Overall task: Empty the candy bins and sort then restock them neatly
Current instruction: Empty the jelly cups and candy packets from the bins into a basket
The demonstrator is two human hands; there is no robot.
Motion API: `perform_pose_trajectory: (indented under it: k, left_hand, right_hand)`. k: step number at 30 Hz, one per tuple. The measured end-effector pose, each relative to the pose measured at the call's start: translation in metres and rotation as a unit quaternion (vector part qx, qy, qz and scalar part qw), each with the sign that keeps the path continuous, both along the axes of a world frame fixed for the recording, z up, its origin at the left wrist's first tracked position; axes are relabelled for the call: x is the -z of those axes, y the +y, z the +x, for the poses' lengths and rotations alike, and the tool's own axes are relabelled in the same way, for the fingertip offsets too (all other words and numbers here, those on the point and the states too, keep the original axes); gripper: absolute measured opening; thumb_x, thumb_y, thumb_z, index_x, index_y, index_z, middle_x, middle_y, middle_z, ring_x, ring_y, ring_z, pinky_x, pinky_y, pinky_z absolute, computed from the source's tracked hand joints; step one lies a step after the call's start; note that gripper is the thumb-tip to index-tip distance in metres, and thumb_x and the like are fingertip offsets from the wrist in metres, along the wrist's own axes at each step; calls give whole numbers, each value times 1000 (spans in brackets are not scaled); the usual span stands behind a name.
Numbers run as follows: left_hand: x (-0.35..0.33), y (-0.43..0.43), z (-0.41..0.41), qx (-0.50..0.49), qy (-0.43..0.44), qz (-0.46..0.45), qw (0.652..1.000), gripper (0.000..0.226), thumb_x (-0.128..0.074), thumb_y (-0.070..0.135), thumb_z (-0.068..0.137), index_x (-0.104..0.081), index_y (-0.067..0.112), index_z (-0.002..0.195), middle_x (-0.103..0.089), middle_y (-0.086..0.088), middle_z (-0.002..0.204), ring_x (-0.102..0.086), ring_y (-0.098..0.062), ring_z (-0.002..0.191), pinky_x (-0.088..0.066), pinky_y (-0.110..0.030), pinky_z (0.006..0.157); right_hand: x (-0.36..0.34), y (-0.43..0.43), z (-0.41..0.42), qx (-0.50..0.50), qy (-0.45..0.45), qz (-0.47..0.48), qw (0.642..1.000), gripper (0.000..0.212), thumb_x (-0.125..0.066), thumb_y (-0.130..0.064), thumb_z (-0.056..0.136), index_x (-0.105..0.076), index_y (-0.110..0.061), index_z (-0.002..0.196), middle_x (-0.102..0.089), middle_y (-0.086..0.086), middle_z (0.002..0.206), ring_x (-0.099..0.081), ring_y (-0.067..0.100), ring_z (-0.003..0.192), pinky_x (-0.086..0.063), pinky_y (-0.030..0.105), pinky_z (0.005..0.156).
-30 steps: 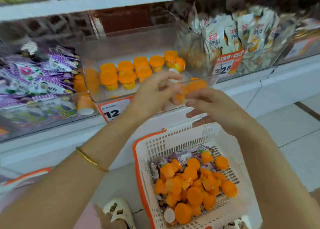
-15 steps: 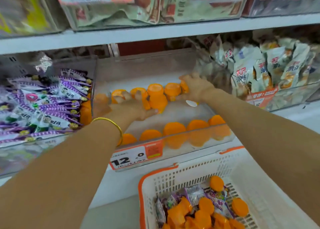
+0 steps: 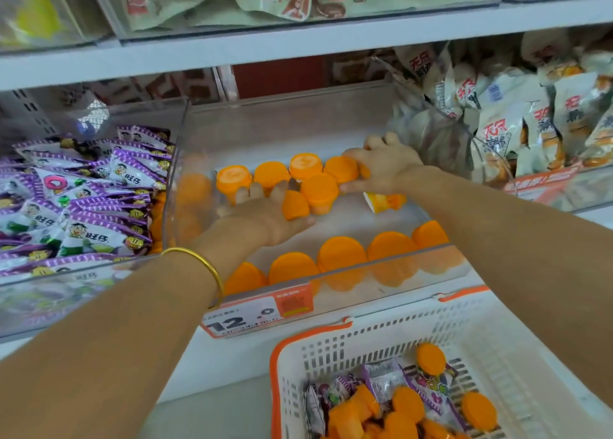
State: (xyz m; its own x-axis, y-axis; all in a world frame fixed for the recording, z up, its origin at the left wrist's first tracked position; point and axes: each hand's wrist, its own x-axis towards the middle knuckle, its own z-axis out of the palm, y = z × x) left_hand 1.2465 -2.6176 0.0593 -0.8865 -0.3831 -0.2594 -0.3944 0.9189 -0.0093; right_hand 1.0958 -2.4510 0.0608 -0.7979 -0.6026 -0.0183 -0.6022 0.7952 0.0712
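At 12 o'clock, a white shelf board [image 3: 298,45] across the whole width. Above it, green and red pouches [image 3: 212,3] behind clear plastic. At 10 o'clock, something yellow [image 3: 36,13], too blurred to name. Just under the board, a dark red back panel [image 3: 278,75]. At 9 o'clock, far back, a grey perforated upright [image 3: 30,110]. At 2 o'clock, white snack bags [image 3: 507,120] with red characters, close together. Just below them, an orange tag [image 3: 544,183], blurred. Near 6 o'clock, a price label [image 3: 258,310] with "12" in black and an orange part on its right. At 7 o'clock, grey floor [image 3: 212,412].

Two hands [image 3: 265,218] [image 3: 386,166], one basket [image 3: 331,350], one bangle [image 3: 202,261]
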Motion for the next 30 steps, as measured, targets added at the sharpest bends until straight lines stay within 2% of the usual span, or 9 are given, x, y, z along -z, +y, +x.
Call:
perform_pose_trajectory:
  k: [2, 5, 8, 13, 19, 24, 27, 28, 30]
  left_hand:
    - [5, 3, -2, -13, 5, 19, 1000, 95, -30, 84, 75, 14, 40, 148, -2, -4, 157, -8, -35, 142, -25, -59, 106]
    - [5, 6, -5, -12, 23, 22, 999, 94, -30, 83, 76, 13, 40, 148, -7, -3, 158, -11, -35, 142, -26, -55, 104]
    - [5, 5, -8, 13, 27, 30, 999, 90, -33, 81, 77, 4, 41, 149, -12, -2, 157, -13, -36, 141, -27, -54, 106]
    - [5, 6, -7, 50, 23, 12, 998, 93, -42, 83, 72, -7, 40, 147, -22, -4, 153, -20, -38, 137, -31, -54, 101]
    - [9, 4, -4, 34, 54, 16, 998, 87, -49, 80, 71, -20, 38, 142, -33, -6, 145, -29, -37, 132, -38, -50, 95]
    - [1, 4, -7, -27, 157, 164, 973, 80, -51, 72, 78, -28, 25, 138, -50, -10, 131, -46, -34, 121, -44, -42, 94]
    - [-9, 11, -9, -57, 228, 284, 929, 67, -50, 68, 81, -35, 25, 130, -57, -6, 115, -56, -27, 102, -47, -36, 83]
    - [-12, 12, -11, -76, 239, 326, 912, 63, -49, 67, 83, -36, 26, 129, -57, -3, 109, -57, -24, 95, -46, -32, 76]
    - [-17, 13, -14, -105, 249, 394, 878, 59, -46, 67, 84, -37, 28, 128, -56, 2, 106, -58, -20, 88, -44, -28, 69]
  right_hand:
    - [4, -3, 3, 9, -22, -10, 1000, 79, -50, -70, 80, -21, -36, 145, -29, 8, 140, -27, 35, 126, -41, 48, 95]
    - [9, -9, 6, 31, -64, -7, 997, 86, -50, -64, 83, -3, -37, 150, -15, -1, 155, -20, 37, 136, -38, 45, 96]
    - [9, -13, 7, 40, -51, 14, 998, 84, -45, -62, 86, 1, -34, 151, -22, 0, 154, -21, 38, 136, -38, 43, 95]
    - [9, -18, 8, 67, -49, -25, 996, 71, -51, -56, 88, -25, -18, 142, -39, 7, 141, -28, 38, 130, -43, 46, 90]
    - [9, -13, 4, 84, -53, -90, 991, 67, -67, -52, 79, -40, -19, 130, -49, 11, 126, -38, 39, 119, -38, 40, 75]
    - [8, -7, -4, 100, -88, -178, 975, 64, -78, -43, 72, -52, -19, 124, -52, 10, 122, -50, 33, 109, -47, 40, 81]
    - [9, -5, -5, 106, -110, -218, 964, 51, -75, -40, 77, -55, -16, 117, -52, 10, 120, -54, 28, 99, -45, 36, 75]
    - [10, -4, -5, 107, -112, -213, 965, 51, -74, -39, 78, -53, -16, 119, -51, 12, 122, -54, 29, 100, -46, 37, 77]
    - [11, -4, -4, 103, -128, -204, 965, 70, -74, -40, 78, -41, -21, 136, -43, 14, 132, -53, 33, 111, -48, 43, 89]
